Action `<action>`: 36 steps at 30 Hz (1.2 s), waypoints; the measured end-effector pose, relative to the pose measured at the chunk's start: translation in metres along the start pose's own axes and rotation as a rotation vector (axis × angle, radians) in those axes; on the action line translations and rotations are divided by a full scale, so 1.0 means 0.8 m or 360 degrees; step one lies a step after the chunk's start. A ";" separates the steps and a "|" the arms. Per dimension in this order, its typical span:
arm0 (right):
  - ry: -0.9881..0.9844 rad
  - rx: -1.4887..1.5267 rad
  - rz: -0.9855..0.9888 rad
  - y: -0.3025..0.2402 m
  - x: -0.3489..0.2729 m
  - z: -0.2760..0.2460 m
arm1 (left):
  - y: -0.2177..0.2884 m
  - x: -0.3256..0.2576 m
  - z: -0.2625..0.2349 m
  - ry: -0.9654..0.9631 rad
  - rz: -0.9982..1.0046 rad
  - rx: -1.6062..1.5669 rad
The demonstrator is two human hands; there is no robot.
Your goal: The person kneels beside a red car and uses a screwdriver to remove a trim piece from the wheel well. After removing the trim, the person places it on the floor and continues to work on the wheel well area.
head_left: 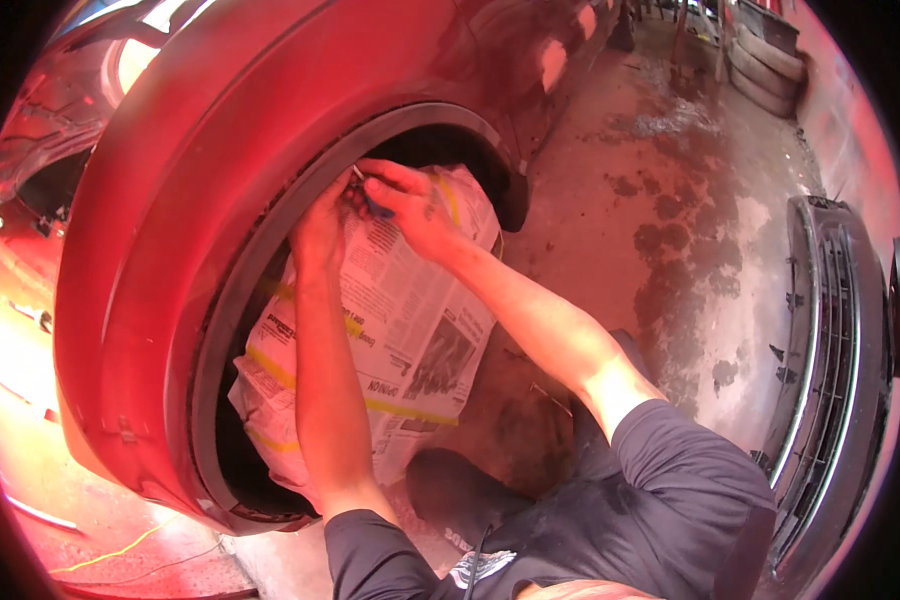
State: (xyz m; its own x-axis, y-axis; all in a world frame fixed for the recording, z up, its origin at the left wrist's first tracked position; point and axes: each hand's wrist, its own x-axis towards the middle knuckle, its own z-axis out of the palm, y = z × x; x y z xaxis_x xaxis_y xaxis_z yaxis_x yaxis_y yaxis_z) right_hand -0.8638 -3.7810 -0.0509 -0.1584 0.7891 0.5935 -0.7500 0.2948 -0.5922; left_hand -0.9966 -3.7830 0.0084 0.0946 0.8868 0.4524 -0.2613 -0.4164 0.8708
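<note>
A red car fender (160, 200) fills the left of the view, with a dark trim strip (270, 230) running along its wheel arch. The wheel inside is wrapped in newspaper (410, 320) held by yellow tape. My left hand (320, 225) presses against the upper part of the arch trim. My right hand (410, 205) is right next to it, fingers closed on a small blue-handled tool (373, 203) whose tip points at the trim. Both forearms rise from the lower edge across the newspaper.
A detached grey bumper grille (820, 350) lies on the stained concrete floor (670, 200) at the right. Stacked tyres (765, 65) stand at the far top right. My dark shoe (460, 490) rests below the wheel. A yellow cord (120, 550) lies on the floor at lower left.
</note>
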 end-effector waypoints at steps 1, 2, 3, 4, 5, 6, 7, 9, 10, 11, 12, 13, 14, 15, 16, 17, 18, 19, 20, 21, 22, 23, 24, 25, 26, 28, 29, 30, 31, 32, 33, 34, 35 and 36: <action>-0.0012 0.0009 -0.0019 0.003 0.001 0.001 | 0.000 -0.002 -0.003 0.0012 -0.0025 -0.0016; -0.0028 0.0024 -0.0035 0.006 0.002 0.002 | -0.002 -0.003 -0.004 -0.0003 -0.0049 -0.0026; -0.0024 -0.0030 -0.0031 0.008 0.002 0.007 | -0.001 -0.003 -0.008 0.0003 -0.0061 -0.0014; -0.0016 -0.0101 -0.0043 -0.002 0.002 0.003 | 0.001 0.001 -0.004 -0.0009 -0.0068 -0.0013; -0.0009 -0.0168 -0.0055 -0.007 0.004 -0.001 | 0.001 0.002 0.002 -0.0010 -0.0004 -0.0006; -0.0034 -0.0123 -0.0066 -0.008 0.010 -0.016 | -0.005 0.007 0.022 -0.0029 0.0047 -0.0026; -0.0066 -0.0049 -0.0049 0.000 0.013 -0.024 | -0.005 0.002 0.022 -0.0016 0.0088 -0.0026; -0.0103 0.0048 0.0009 0.009 0.012 -0.023 | -0.001 0.002 0.009 -0.0029 0.0083 0.0027; -0.0109 0.0072 0.0051 0.005 0.012 -0.019 | 0.001 0.001 0.005 -0.0047 0.0083 0.0047; -0.0114 0.0092 0.0092 0.003 0.011 -0.016 | 0.000 -0.001 0.003 -0.0022 0.0076 0.0029; -0.0091 -0.0002 0.0056 0.006 0.012 -0.015 | 0.002 -0.001 0.004 0.0000 0.0075 0.0015; -0.0067 -0.0098 0.0020 0.010 0.013 -0.015 | 0.003 -0.002 0.006 0.0020 0.0075 -0.0001; -0.0042 -0.0194 -0.0017 0.013 0.013 -0.016 | -0.001 -0.003 0.006 0.0070 0.0106 0.0004; -0.0014 -0.0178 -0.0038 0.014 0.013 -0.015 | -0.004 -0.002 0.010 0.0110 0.0145 0.0010; 0.0014 -0.0163 -0.0059 0.014 0.011 -0.015 | -0.005 -0.001 0.012 0.0150 0.0183 0.0016; 0.0043 -0.0147 -0.0079 0.014 0.011 -0.016 | -0.005 0.000 0.013 0.0140 0.0160 0.0012; 0.0017 -0.0142 -0.0077 0.014 0.012 -0.016 | -0.005 -0.002 0.013 0.0136 0.0132 0.0011; -0.0008 -0.0136 -0.0074 0.014 0.013 -0.016 | -0.004 -0.004 0.013 0.0133 0.0104 0.0011; -0.0034 -0.0129 -0.0070 0.013 0.013 -0.016 | -0.003 -0.003 0.012 0.0117 0.0086 0.0018; 0.0009 -0.0308 -0.0033 0.000 0.009 -0.009 | -0.002 -0.004 0.011 0.0107 0.0069 0.0022; 0.0039 -0.0474 0.0007 -0.020 0.003 0.006 | 0.002 -0.007 0.006 0.0111 0.0059 0.0039; 0.0072 -0.0656 0.0035 -0.034 -0.002 0.012 | 0.000 -0.007 0.007 0.0135 0.0038 0.0012; 0.0067 -0.0613 0.0022 -0.033 -0.003 0.013 | -0.001 -0.007 0.010 0.0167 0.0030 -0.0001; 0.0059 -0.0572 0.0006 -0.030 -0.002 0.013 | -0.003 -0.005 0.011 0.0197 0.0028 -0.0017; 0.0048 -0.0529 -0.0007 -0.026 0.000 0.012 | -0.004 -0.004 0.008 0.0201 -0.0021 0.0067; 0.0038 -0.0490 -0.0017 -0.022 0.003 0.005 | -0.009 0.000 0.002 0.0205 -0.0121 0.0234; 0.0022 -0.0456 -0.0008 -0.020 0.006 0.004 | -0.010 0.002 0.000 0.0208 -0.0043 0.0218; 0.0010 -0.0431 0.0012 -0.019 0.008 -0.001 | -0.015 0.003 0.002 0.0198 0.0027 0.0185; -0.0012 -0.0373 0.0038 -0.015 0.010 -0.004 | -0.014 0.000 0.003 0.0197 0.0093 0.0165; -0.0032 -0.0312 0.0067 -0.012 0.013 -0.006 | -0.011 -0.002 0.003 0.0187 0.0099 0.0153; -0.0051 -0.0236 0.0101 -0.010 0.016 -0.014 | -0.011 -0.003 0.008 0.0164 0.0102 0.0123; -0.0089 -0.0115 0.0144 -0.009 0.019 -0.021 | -0.008 -0.004 0.012 0.0141 0.0104 0.0097; -0.0141 0.0028 0.0188 -0.007 0.019 -0.027 | -0.005 -0.005 0.018 0.0156 0.0017 0.0088; -0.0220 0.0201 0.0234 -0.005 0.019 -0.028 | -0.001 -0.009 0.019 0.0184 -0.0073 0.0091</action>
State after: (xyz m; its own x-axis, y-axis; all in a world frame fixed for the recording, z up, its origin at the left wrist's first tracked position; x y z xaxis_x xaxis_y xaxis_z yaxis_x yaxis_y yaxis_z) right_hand -0.8489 -3.7583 -0.0520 -0.3521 0.7347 0.5799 -0.7853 0.1052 -0.6101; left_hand -0.9822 -3.7923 0.0073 -0.0068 0.9210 0.3894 -0.2039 -0.3825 0.9012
